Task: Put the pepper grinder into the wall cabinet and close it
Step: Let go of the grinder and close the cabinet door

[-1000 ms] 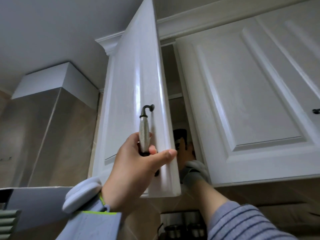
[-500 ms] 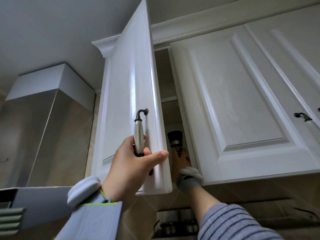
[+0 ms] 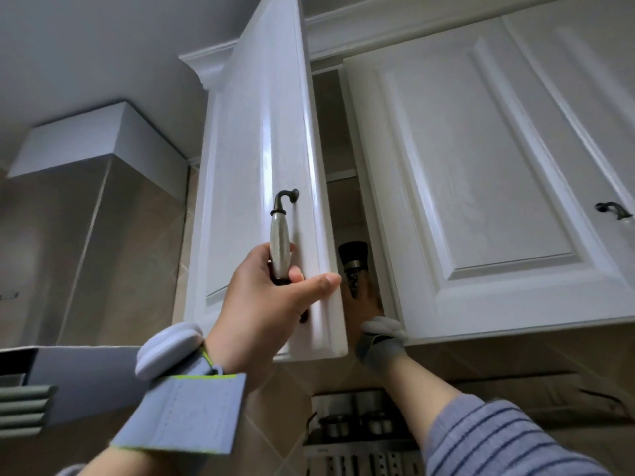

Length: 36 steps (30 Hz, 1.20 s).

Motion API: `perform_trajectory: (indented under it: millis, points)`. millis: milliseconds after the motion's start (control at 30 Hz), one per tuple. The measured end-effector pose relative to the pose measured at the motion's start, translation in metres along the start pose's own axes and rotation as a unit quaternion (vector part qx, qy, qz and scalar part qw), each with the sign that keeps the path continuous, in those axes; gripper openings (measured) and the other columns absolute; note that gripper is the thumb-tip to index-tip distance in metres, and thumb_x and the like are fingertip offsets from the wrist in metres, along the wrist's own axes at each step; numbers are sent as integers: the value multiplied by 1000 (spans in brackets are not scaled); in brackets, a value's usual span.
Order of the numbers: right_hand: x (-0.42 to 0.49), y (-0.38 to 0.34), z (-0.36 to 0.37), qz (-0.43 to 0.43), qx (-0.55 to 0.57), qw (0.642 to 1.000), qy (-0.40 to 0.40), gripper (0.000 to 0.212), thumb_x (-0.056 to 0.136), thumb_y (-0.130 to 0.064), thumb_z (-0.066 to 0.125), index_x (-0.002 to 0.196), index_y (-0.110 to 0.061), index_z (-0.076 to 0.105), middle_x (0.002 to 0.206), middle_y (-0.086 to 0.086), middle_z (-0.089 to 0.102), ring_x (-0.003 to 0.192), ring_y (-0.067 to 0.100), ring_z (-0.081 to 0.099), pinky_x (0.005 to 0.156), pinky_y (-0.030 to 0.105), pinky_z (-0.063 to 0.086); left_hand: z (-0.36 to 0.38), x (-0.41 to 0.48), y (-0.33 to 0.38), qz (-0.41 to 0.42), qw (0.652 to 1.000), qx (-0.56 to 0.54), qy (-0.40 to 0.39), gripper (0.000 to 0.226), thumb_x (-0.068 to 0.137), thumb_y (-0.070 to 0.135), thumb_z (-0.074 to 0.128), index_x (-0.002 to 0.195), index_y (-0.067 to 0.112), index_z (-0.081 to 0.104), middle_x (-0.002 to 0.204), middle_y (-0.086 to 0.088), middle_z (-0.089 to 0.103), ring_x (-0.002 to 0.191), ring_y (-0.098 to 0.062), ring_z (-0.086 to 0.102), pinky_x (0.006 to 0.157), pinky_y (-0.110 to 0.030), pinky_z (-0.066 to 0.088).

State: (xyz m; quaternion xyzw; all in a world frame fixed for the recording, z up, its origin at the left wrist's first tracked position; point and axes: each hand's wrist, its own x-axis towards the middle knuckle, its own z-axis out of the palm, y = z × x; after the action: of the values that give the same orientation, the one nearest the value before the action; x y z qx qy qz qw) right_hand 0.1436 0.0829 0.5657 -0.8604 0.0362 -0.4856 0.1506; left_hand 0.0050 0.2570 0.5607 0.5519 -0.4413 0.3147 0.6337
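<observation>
The white wall cabinet door (image 3: 261, 139) stands partly open, seen from below. My left hand (image 3: 271, 304) grips the lower end of its grey and bronze handle (image 3: 280, 235). Inside the narrow gap stands the pepper grinder (image 3: 354, 266), with a black top and peppercorns showing in its clear body. My right hand (image 3: 366, 304) reaches up into the cabinet and is wrapped around the grinder's lower part; the door edge and the neighbouring door hide most of the hand.
A closed white door (image 3: 481, 166) with a dark handle (image 3: 613, 211) is on the right. A steel range hood (image 3: 86, 218) fills the left. Below hangs a metal rack (image 3: 357, 438) with jars against the tiled wall.
The grinder has come more into sight in the gap, its black top now clear of my right hand. The view has shifted slightly; the door stays at about the same angle.
</observation>
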Motion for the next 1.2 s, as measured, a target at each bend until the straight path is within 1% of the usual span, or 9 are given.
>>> perform_trajectory:
  millis: [67, 167, 267, 433, 600, 733, 867, 967, 1200]
  points:
    - [-3, -12, -19, -45, 51, 997, 23, 60, 93, -28, 34, 147, -19, 11, 160, 7, 0, 147, 29, 0, 118, 44, 14, 1, 1, -3, 8, 1000, 7, 9, 40, 64, 19, 79, 99, 19, 57, 65, 2, 45, 56, -11, 45, 50, -21, 44]
    - [-15, -12, -65, -44, 143, 982, 112, 54, 92, -21, 38, 143, -13, 24, 157, 11, 21, 141, 29, 25, 110, 34, 25, 10, 4, -12, 11, 1000, 26, 12, 41, 63, 23, 80, 97, 17, 57, 63, 3, 46, 57, -15, 45, 56, -31, 45]
    - [-26, -4, -99, -63, 188, 964, 178, 46, 92, -22, 41, 136, -8, 38, 148, 14, 39, 135, 28, 37, 106, 31, 27, 23, 10, -24, 12, 998, 58, 33, 45, 58, 28, 80, 93, 13, 55, 64, 2, 47, 60, -19, 46, 63, -40, 44]
    - [-51, 22, -124, -13, 200, 968, 150, 42, 91, -27, 44, 129, -10, 48, 139, 10, 52, 129, 24, 45, 103, 27, 30, 52, 24, -47, 1, 992, 121, 36, 25, 68, 19, 70, 78, 15, 48, 66, 1, 50, 64, -26, 49, 71, -46, 48]
    - [-56, 32, -134, 11, 210, 968, 134, 44, 90, -31, 46, 129, -12, 49, 139, 9, 53, 129, 24, 46, 108, 34, 34, 83, 36, -71, -27, 989, 140, 40, 27, 84, 22, 50, 104, 4, 51, 92, -26, 66, 88, -42, 62, 83, -49, 49]
    - [-56, 34, -131, 24, 226, 964, 134, 45, 89, -33, 47, 128, -12, 50, 136, 8, 55, 126, 24, 49, 107, 35, 36, 89, 44, -88, -39, 991, 123, 28, 28, 91, 21, 38, 105, 0, 49, 99, -36, 61, 94, -51, 58, 85, -58, 47]
    - [-57, 37, -126, 36, 241, 962, 126, 44, 88, -33, 49, 127, -11, 52, 132, 9, 58, 123, 23, 51, 107, 37, 37, 92, 50, -97, -43, 993, 106, 0, 21, 90, 18, 40, 94, 0, 49, 79, -27, 55, 87, -50, 58, 83, -59, 47]
    - [-57, 43, -122, 38, 244, 961, 124, 42, 87, -30, 52, 124, -11, 54, 127, 9, 61, 118, 22, 54, 105, 37, 39, 96, 54, -109, -48, 994, 95, 0, 20, 87, 18, 43, 93, 1, 53, 73, -23, 55, 76, -41, 56, 79, -55, 47]
    - [-58, 70, -116, 68, 253, 957, 125, 37, 85, -27, 56, 117, -9, 59, 115, 7, 65, 107, 20, 58, 98, 30, 43, 105, 58, -133, -57, 995, 85, -3, 28, 88, 20, 45, 112, 11, 57, 90, -30, 66, 91, -43, 62, 84, -52, 50]
